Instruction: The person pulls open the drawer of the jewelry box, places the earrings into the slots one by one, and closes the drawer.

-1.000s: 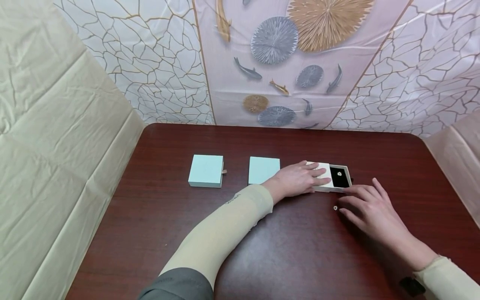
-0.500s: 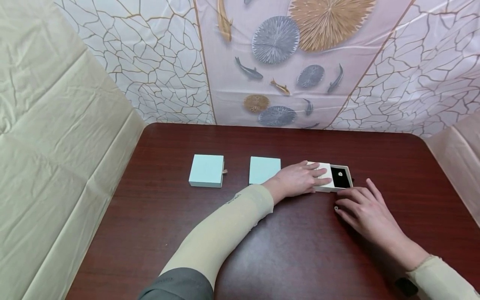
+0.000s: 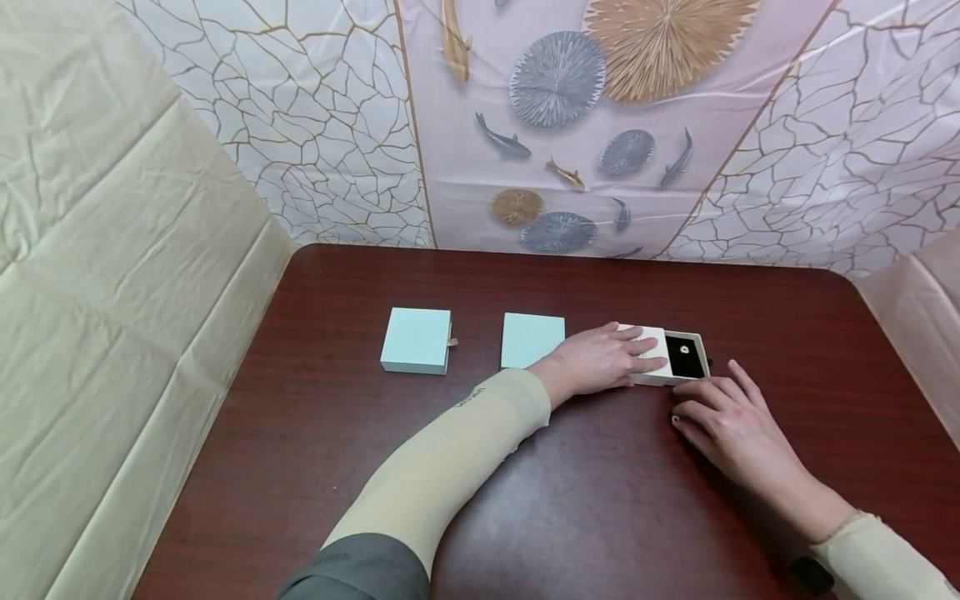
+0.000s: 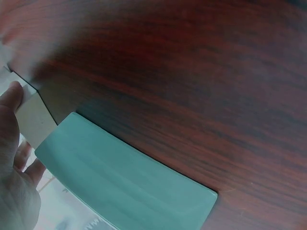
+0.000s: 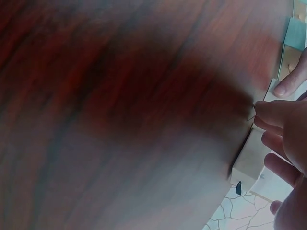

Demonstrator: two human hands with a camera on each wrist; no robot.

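A white drawer-style jewellery box (image 3: pixel 654 335) lies at the right of the table with its drawer pulled partway out. On the drawer's black pad (image 3: pixel 679 363) sits a small stud earring (image 3: pixel 684 350). My left hand (image 3: pixel 603 360) rests across the box top with fingers spread and straight, its thumb (image 4: pixel 12 97) at the near side. Just in front of the drawer, my right hand (image 3: pixel 738 429) pinches a second small stud earring (image 3: pixel 676 418) between thumb and forefinger, close to the table. Its thin post (image 5: pixel 251 118) pokes out below the fingertips in the right wrist view.
Two pale-teal drawer boxes stand in line to the left: one (image 3: pixel 416 340) with a beige ribbon tab, the other (image 3: pixel 531 338) partly behind my left forearm. A patterned cloth (image 3: pixel 558 167) hangs behind the dark wooden table (image 3: pixel 570 508).
My right hand has moved slightly left, its thumb and forefinger closing on the earring that lay on the table. The left hand keeps its place on the white box.
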